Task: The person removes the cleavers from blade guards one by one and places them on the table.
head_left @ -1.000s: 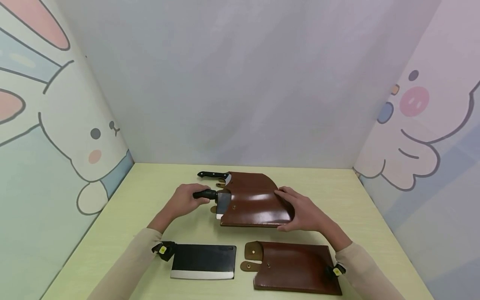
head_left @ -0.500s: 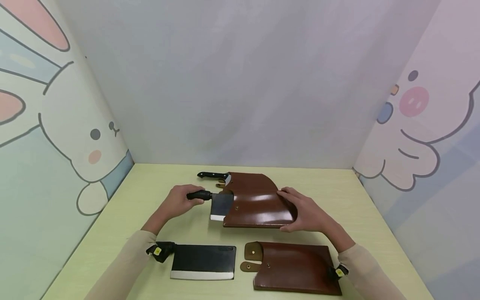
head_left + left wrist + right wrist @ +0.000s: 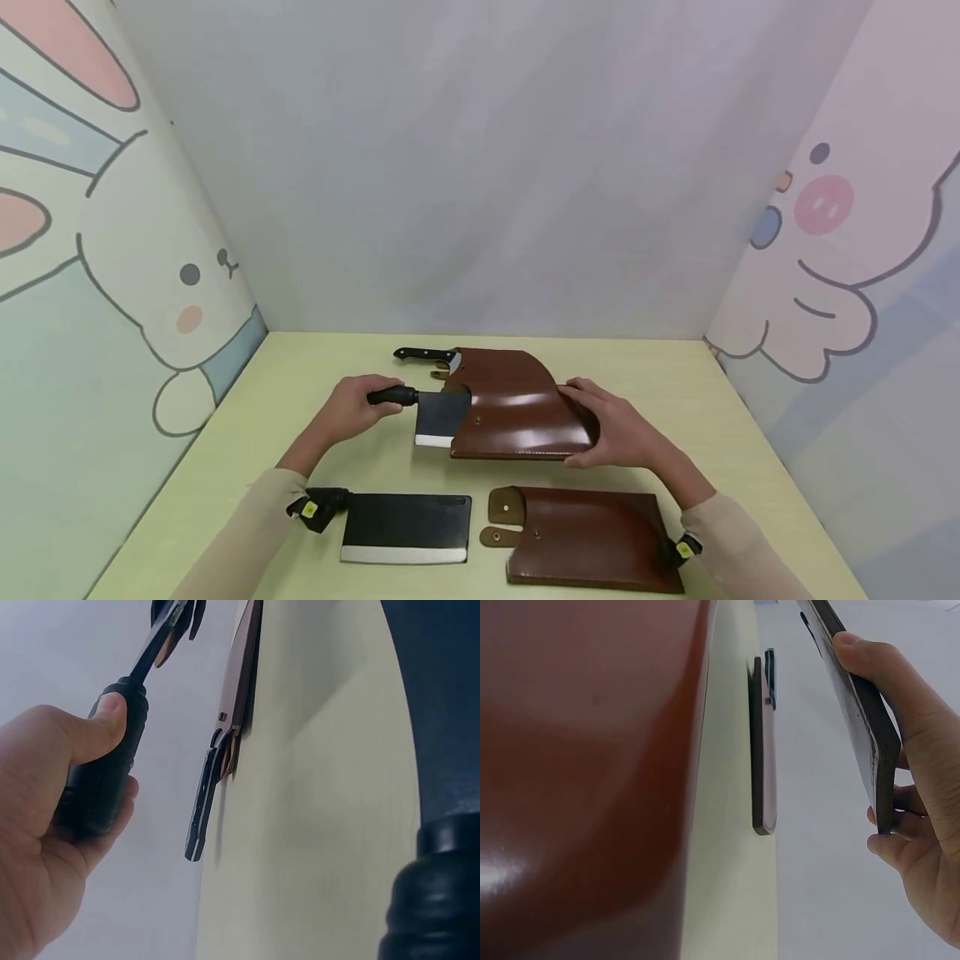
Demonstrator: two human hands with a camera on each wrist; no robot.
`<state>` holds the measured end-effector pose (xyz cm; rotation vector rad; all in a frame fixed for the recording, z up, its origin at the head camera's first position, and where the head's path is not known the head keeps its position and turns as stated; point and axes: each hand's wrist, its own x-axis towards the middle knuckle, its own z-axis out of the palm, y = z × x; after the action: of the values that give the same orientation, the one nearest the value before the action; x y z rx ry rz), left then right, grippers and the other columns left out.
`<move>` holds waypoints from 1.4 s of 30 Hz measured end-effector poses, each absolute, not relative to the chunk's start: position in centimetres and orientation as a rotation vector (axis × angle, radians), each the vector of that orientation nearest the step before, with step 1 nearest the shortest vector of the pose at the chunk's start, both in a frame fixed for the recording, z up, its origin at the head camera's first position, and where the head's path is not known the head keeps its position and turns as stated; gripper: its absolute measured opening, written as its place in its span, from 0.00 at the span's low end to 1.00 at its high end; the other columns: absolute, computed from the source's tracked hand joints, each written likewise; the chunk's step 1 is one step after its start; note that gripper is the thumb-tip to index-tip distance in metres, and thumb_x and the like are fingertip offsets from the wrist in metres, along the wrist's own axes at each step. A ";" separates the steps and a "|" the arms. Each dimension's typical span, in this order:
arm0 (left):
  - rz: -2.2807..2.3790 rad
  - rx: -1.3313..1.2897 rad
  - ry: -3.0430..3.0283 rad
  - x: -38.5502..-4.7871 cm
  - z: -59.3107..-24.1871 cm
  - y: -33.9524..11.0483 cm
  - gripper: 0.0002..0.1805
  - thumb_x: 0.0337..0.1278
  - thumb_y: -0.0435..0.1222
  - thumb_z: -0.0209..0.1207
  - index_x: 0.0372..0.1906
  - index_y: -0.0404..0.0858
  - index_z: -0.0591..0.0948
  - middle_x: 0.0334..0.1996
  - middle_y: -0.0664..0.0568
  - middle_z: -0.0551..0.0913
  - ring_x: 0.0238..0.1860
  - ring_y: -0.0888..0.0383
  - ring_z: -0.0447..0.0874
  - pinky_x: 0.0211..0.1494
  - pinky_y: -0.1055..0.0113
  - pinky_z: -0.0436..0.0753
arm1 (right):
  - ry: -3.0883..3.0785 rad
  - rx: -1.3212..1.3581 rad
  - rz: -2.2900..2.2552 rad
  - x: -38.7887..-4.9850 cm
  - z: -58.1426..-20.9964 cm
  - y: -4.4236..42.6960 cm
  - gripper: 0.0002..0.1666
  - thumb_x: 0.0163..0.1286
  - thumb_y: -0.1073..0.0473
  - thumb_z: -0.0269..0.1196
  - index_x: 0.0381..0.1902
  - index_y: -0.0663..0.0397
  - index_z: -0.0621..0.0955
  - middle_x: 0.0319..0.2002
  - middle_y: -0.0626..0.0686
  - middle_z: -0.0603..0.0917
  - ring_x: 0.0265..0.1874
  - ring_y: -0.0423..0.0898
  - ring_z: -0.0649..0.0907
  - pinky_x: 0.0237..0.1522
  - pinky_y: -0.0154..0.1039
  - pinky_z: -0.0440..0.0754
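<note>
“Black-handled cleaver with a dark rectangular blade (image 3: 441,417) is partway inside the mouth of a glossy reddish-brown leather sheath (image 3: 517,433), both held up off the pale yellow tabletop (image 3: 675,375)! And the hands?”

“Left hand (image 3: 358,406) has its fingers wrapped round the handle, thumb laid along it. Right hand (image 3: 618,429) spreads wide over the sheath's far end, thumb at one edge and fingers at another, gripping it.”

“Tense stuff! What makes for good form here?”

“For me, a straight slide, blade level with the mouth and parallel to the stitched edge, so steel doesn't bite leather. Right hand is well placed: far end, fingers away from the cutting edge.”

“What do the wrist cameras add?”

“Left wrist shows the thumb tip pressing the grip near the blade, plus the ridged handle (image 3: 435,900) of a second black cleaver (image 3: 405,525), partly covered in the head view. Right wrist turns the held sheath edge-on: its thickness is plain, with fingers at its corner and a gap to the tabletop.”

“And the head view's exclusive?”

“That whole second cleaver, a pale strip along its blade, beside a second reddish-brown leather sheath (image 3: 596,542). How deep the held blade reaches, no view tells!”
</note>
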<state>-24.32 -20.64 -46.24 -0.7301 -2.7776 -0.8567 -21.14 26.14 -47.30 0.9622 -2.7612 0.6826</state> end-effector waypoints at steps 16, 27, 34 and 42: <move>-0.838 -0.676 -2.800 -24.2 -46.8 -21.8 0.23 0.59 0.39 0.72 0.58 0.37 0.86 0.54 0.43 0.87 0.52 0.44 0.85 0.52 0.47 0.82 | -2.750 0.968 0.674 -20.8 -47.1 26.5 0.64 0.44 0.38 0.83 0.77 0.45 0.67 0.73 0.53 0.69 0.68 0.58 0.75 0.55 0.59 0.80; -0.843 -0.677 -2.784 -24.0 -47.1 -22.7 0.22 0.59 0.39 0.72 0.58 0.38 0.86 0.53 0.44 0.87 0.51 0.45 0.86 0.51 0.48 0.82 | -2.745 0.969 0.689 -20.9 -47.4 27.2 0.64 0.44 0.37 0.83 0.77 0.46 0.68 0.73 0.53 0.68 0.68 0.58 0.75 0.55 0.59 0.80; -0.852 -0.667 -2.792 -23.9 -47.0 -23.1 0.23 0.59 0.39 0.72 0.58 0.37 0.86 0.53 0.43 0.87 0.50 0.45 0.86 0.50 0.48 0.82 | -2.758 0.953 0.712 -20.7 -47.6 27.6 0.64 0.44 0.37 0.83 0.77 0.46 0.68 0.74 0.54 0.67 0.69 0.59 0.73 0.55 0.59 0.80; -0.859 -0.629 -2.823 -23.8 -46.7 -23.6 0.23 0.59 0.39 0.72 0.59 0.37 0.85 0.55 0.43 0.86 0.53 0.44 0.85 0.55 0.46 0.81 | -2.775 0.917 0.736 -20.3 -47.6 28.2 0.64 0.44 0.39 0.84 0.77 0.45 0.68 0.75 0.53 0.67 0.68 0.58 0.75 0.52 0.57 0.82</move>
<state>-23.75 -23.64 -46.67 -0.6295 -2.8226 -0.8594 -20.29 28.22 -47.58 0.9168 -2.7751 0.7359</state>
